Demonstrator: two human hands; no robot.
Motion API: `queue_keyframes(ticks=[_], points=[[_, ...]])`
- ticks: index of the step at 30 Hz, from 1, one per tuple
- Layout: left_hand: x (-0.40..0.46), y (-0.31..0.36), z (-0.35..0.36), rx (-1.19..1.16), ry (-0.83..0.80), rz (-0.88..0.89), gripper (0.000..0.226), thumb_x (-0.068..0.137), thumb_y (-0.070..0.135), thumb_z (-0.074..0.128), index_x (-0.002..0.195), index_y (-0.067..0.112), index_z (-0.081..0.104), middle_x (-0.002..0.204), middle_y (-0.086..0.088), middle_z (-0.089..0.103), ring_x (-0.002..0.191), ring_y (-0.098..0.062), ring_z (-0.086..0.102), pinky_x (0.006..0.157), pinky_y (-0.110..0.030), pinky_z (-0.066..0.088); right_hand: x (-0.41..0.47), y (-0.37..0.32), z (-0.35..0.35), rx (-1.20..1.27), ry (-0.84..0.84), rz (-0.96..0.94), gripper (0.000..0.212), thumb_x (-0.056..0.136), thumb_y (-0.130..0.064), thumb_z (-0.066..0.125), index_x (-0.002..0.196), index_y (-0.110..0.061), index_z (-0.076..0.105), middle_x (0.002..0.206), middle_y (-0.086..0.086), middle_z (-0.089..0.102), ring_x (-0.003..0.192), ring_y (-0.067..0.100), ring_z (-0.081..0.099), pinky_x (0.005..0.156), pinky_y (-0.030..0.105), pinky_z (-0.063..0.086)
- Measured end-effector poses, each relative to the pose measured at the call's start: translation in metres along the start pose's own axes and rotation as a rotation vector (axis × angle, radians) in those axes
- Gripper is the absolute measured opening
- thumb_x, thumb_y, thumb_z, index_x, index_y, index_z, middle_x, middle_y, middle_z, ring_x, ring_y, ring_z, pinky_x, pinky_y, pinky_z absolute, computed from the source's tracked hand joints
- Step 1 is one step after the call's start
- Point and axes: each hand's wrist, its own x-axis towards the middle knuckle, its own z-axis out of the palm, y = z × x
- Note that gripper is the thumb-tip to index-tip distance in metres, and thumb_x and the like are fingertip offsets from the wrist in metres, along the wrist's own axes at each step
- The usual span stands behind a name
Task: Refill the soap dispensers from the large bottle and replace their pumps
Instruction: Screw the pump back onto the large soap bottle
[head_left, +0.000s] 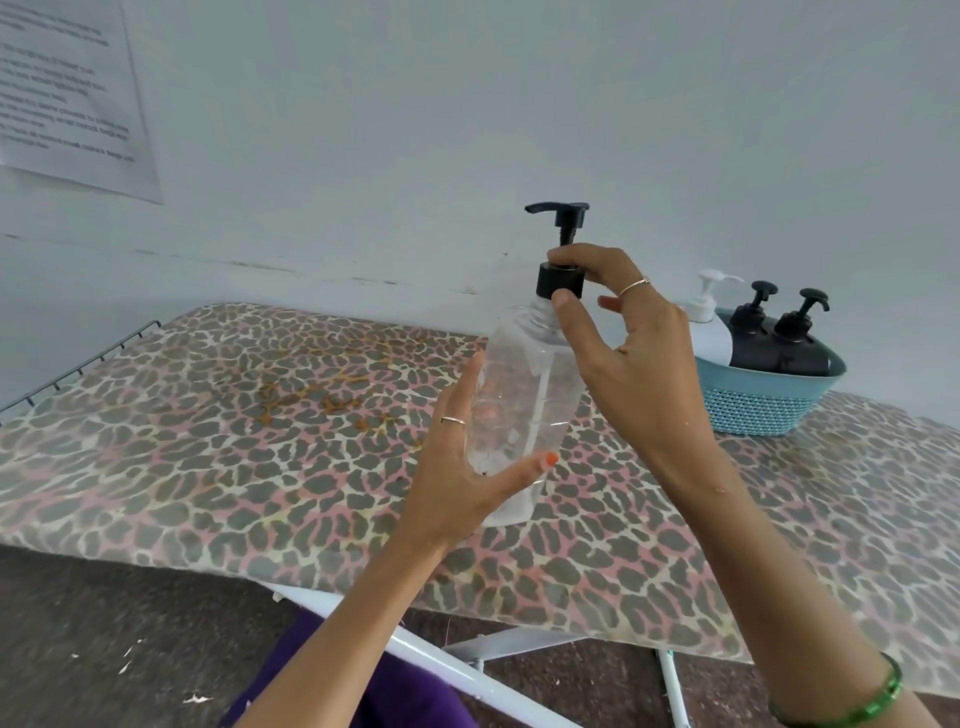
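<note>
Black pump collar (560, 279) pinched in the right hand (631, 358) grip, clear dispenser bottle (524, 400) clasped by the left hand (462, 467) above the leopard-print counter (260, 441), blue basket (763, 400) of dispensers near, right.

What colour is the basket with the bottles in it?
The basket is light blue, seen in the head view.
</note>
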Motion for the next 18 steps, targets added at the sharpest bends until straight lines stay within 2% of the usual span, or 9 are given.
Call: queue_keyframes(ticks=[4, 6, 11, 14, 18], points=[[0.0, -0.002, 0.001, -0.007, 0.015, 0.006, 0.096, 0.067, 0.058, 0.073, 0.141, 0.053, 0.013, 0.139, 0.044, 0.016, 0.125, 0.032, 0.017, 0.09, 0.01, 0.02, -0.003, -0.002, 0.008, 0.172, 0.023, 0.051, 0.023, 0.096, -0.012, 0.052, 0.116, -0.023, 0.058, 0.112, -0.014, 0.067, 0.112, 0.002, 0.059, 0.1, 0.036, 0.046], [0.0, -0.003, 0.0, -0.01, 0.023, 0.005, 0.095, 0.067, 0.058, 0.073, 0.141, 0.053, 0.014, 0.14, 0.045, 0.016, 0.127, 0.03, 0.016, 0.092, 0.009, 0.02, -0.003, -0.004, 0.01, 0.199, 0.044, 0.059, 0.023, 0.094, -0.01, 0.054, 0.112, -0.025, 0.058, 0.108, -0.016, 0.067, 0.108, 0.003, 0.061, 0.097, 0.04, 0.048], [0.001, -0.004, 0.0, -0.005, 0.034, 0.003, 0.094, 0.065, 0.062, 0.07, 0.14, 0.054, 0.014, 0.141, 0.045, 0.015, 0.132, 0.024, 0.015, 0.098, 0.007, 0.018, 0.001, -0.008, 0.011, 0.208, 0.087, 0.105, 0.022, 0.088, -0.011, 0.063, 0.104, -0.026, 0.06, 0.1, -0.017, 0.067, 0.098, 0.002, 0.062, 0.092, 0.036, 0.05], [0.001, -0.004, 0.0, 0.022, 0.024, 0.015, 0.093, 0.066, 0.061, 0.07, 0.139, 0.056, 0.013, 0.143, 0.042, 0.015, 0.132, 0.024, 0.015, 0.099, 0.006, 0.017, 0.001, -0.01, 0.011, 0.172, 0.112, 0.124, 0.021, 0.085, -0.014, 0.067, 0.102, -0.025, 0.061, 0.099, -0.009, 0.066, 0.094, 0.004, 0.061, 0.09, 0.031, 0.05], [0.0, -0.002, 0.001, 0.04, 0.004, 0.035, 0.092, 0.067, 0.058, 0.07, 0.139, 0.057, 0.012, 0.142, 0.042, 0.017, 0.132, 0.024, 0.018, 0.098, 0.006, 0.019, -0.002, -0.011, 0.012, 0.129, 0.161, 0.149, 0.021, 0.083, -0.018, 0.07, 0.1, -0.025, 0.059, 0.103, 0.001, 0.057, 0.087, 0.007, 0.057, 0.083, 0.016, 0.046]])
